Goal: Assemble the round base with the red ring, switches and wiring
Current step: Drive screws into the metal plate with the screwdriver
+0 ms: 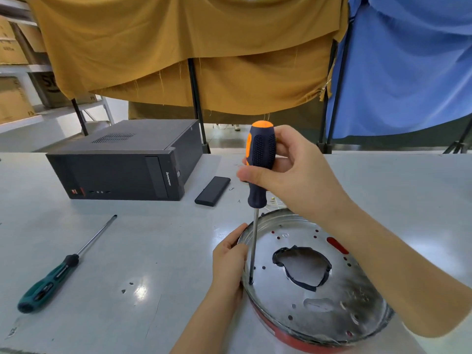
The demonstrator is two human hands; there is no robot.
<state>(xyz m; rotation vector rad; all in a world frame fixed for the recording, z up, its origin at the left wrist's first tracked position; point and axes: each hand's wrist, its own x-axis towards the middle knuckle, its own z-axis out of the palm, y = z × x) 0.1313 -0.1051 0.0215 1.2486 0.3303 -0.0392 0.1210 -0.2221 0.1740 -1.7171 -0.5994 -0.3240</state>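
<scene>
Upright, the orange-and-navy screwdriver (260,164) stands tip-down near the round metal base's (329,300) left rim, right hand (293,175) fingers curled round its handle. Left hand (228,261) fingers wrap that rim, likely steadying it; red ring (286,337) shows beneath, at the table's near edge.

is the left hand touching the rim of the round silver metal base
Touching. The head view shows the left hand with fingers curled against the rim of the round silver metal base.

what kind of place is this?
Likely a workshop or warehouse bench: grey worktable with a spare green-handled screwdriver, black desktop computer case, and stacked cardboard boxes on shelves behind.
</scene>
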